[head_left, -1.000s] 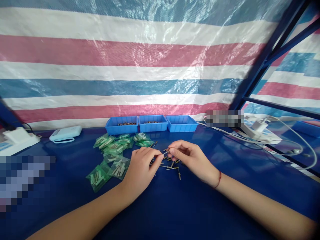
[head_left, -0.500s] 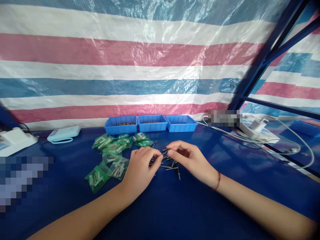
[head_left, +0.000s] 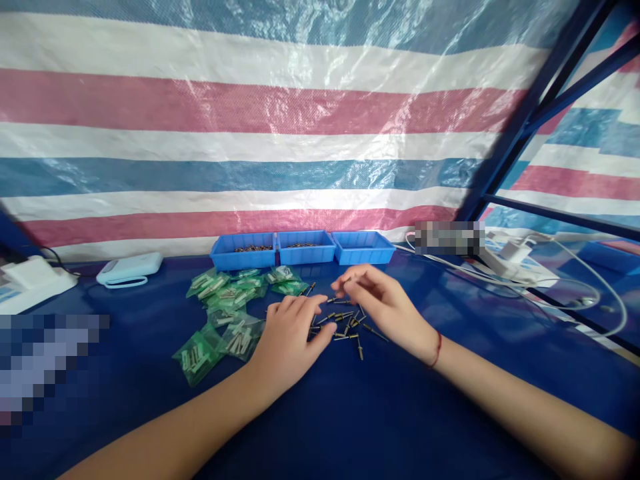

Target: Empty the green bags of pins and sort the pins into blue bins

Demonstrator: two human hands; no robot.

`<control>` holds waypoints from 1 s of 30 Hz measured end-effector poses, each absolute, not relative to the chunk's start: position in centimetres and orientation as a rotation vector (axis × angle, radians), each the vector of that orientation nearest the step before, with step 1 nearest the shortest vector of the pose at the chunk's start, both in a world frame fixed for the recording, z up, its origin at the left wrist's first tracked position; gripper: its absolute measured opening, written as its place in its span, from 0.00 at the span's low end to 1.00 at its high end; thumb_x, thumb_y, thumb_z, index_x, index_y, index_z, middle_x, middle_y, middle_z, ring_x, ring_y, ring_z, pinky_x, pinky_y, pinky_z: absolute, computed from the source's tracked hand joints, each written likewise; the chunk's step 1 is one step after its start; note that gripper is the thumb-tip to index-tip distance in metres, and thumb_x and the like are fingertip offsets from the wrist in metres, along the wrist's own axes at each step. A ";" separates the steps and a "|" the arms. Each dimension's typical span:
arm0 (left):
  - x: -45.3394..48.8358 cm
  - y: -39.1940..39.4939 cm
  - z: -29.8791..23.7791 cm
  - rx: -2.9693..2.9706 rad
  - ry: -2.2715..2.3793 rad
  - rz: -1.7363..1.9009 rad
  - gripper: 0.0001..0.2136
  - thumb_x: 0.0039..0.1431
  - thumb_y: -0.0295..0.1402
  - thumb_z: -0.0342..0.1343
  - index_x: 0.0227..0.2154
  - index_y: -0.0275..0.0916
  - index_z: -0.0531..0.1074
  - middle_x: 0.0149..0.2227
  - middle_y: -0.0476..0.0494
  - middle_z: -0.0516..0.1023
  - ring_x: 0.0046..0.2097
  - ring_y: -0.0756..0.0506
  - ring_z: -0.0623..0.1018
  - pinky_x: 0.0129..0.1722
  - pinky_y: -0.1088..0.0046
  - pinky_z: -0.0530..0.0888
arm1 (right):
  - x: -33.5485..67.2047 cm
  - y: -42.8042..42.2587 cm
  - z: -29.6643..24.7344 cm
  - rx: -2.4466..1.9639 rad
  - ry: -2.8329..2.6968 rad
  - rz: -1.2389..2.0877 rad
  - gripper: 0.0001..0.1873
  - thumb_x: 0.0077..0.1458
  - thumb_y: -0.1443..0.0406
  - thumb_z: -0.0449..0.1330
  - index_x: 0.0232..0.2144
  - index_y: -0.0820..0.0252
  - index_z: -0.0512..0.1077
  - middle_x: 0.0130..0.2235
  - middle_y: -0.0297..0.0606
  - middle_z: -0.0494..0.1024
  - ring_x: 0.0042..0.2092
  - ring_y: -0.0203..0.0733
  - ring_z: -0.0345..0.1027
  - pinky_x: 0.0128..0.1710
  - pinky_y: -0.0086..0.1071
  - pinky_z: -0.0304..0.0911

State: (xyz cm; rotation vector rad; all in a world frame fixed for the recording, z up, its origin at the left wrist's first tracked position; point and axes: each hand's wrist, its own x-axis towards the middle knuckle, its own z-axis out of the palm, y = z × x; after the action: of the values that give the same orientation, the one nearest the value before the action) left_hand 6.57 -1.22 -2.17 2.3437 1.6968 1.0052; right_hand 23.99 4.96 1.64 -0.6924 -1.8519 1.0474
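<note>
- My left hand (head_left: 291, 333): fingers apart, loose rivets (head_left: 344, 314) just beside their tips
- My right hand (head_left: 387, 303): fingers curled near the rivets (whether clamped, I cannot tell)

Room across the near table (head_left: 380, 413); loose rivets (head_left: 344, 314) between the hands (head_left: 290, 337), green bags (head_left: 233, 295) at left, bins (head_left: 306, 255) behind.

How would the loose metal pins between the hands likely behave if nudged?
The pins would probably stay stiff, as their shafts look straight and metallic. They may roll or skid, since their bodies look rounded and the tabletop looks glossy. Some would likely shift together, because several lie crossed.
</note>
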 end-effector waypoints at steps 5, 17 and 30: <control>6.6 -1.4 -2.2 2.505 1.618 0.812 0.10 0.59 0.41 0.55 0.41 0.47 0.74 0.48 0.48 0.75 0.53 0.40 0.68 0.48 0.56 0.60 | 22.1 9.9 2.9 -0.738 -1.910 0.585 0.09 0.58 0.61 0.55 0.38 0.60 0.69 0.37 0.40 0.77 0.38 0.40 0.72 0.39 0.35 0.67; 6.3 -1.5 -1.9 2.507 1.621 0.778 0.09 0.64 0.34 0.49 0.33 0.47 0.74 0.40 0.52 0.76 0.48 0.44 0.68 0.43 0.61 0.59 | 17.4 13.6 3.2 -0.787 -2.361 -0.077 0.10 0.58 0.69 0.53 0.41 0.61 0.72 0.40 0.43 0.77 0.43 0.46 0.69 0.45 0.39 0.61; 6.5 -1.3 -2.3 2.516 1.849 0.712 0.11 0.66 0.32 0.43 0.35 0.42 0.70 0.40 0.48 0.74 0.44 0.43 0.69 0.39 0.63 0.61 | 25.0 5.6 0.8 -0.624 -2.758 0.413 0.09 0.55 0.65 0.57 0.39 0.60 0.72 0.42 0.42 0.73 0.44 0.43 0.67 0.45 0.36 0.63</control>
State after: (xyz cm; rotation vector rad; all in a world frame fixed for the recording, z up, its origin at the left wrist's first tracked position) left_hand 6.49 -1.28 -2.26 2.5157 1.8492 0.7120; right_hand 24.98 5.57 0.78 -0.6239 -2.7579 0.4133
